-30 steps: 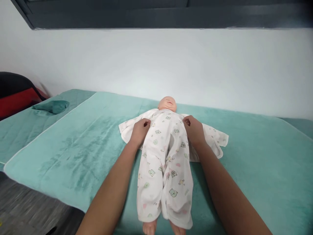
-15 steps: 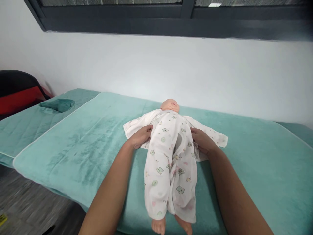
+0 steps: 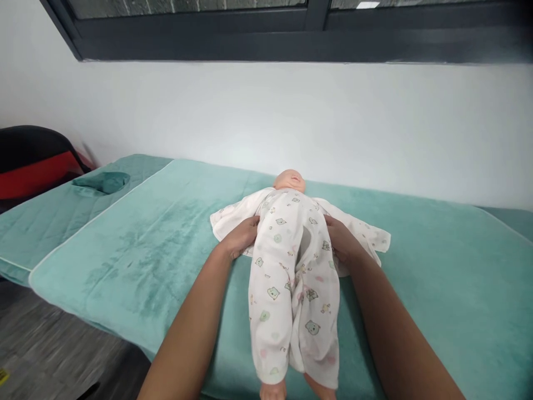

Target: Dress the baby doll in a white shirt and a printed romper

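Hands partly curled (any grip cannot be told), left hand and right hand flanking the trousers on the supine doll atop the bed, apparently adjusting them, with further adjustment calling for even tension.

dressed doll on teal-covered bed

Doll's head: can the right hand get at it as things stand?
Probably yes. The right hand is at the side of the trousers; only the low-lying shirt seems to be between it and the head, which is uncovered.
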A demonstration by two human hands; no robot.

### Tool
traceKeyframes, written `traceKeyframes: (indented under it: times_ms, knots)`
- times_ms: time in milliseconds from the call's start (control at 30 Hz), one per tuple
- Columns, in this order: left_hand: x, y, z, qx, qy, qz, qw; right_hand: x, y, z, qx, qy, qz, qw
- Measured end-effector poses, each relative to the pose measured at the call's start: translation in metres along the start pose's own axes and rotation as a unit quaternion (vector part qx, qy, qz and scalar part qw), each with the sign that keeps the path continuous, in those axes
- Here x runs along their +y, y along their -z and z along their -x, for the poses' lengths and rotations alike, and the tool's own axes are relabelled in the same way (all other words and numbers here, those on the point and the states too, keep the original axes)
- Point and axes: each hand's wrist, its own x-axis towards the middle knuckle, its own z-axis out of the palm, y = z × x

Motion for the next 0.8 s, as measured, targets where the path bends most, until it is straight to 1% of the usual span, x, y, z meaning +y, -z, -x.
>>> traceKeyframes:
  times_ms: [100,200,333,433,600,700,800]
  knots:
    - [0.002,-0.005,-0.001,0.008,0.016,0.048,0.999,0.004,-0.002,-0.003,0.017,-0.005,-0.004,1.0]
    - [0.001,-0.009,-0.004,0.026,-0.005,0.054,0.998,0.004,-0.003,-0.005,0.025,-0.004,0.004,1.0]
    - [-0.003,-0.01,-0.007,0.038,-0.032,0.036,0.998,-0.001,-0.002,-0.004,-0.001,-0.007,0.047,0.999]
    - [-0.007,-0.009,-0.007,0.043,-0.042,0.044,0.997,-0.002,-0.001,-0.002,-0.012,0.012,0.073,0.997]
    - [-0.011,-0.008,-0.009,0.068,-0.06,0.061,0.994,-0.002,-0.002,-0.001,-0.007,0.044,0.089,0.995]
    - [-0.013,-0.007,-0.011,0.065,-0.054,0.076,0.994,-0.005,-0.003,0.0,-0.002,0.057,0.087,0.995]
    - [-0.014,-0.007,-0.011,0.06,-0.044,0.097,0.992,-0.01,-0.005,0.002,-0.007,0.055,0.068,0.996]
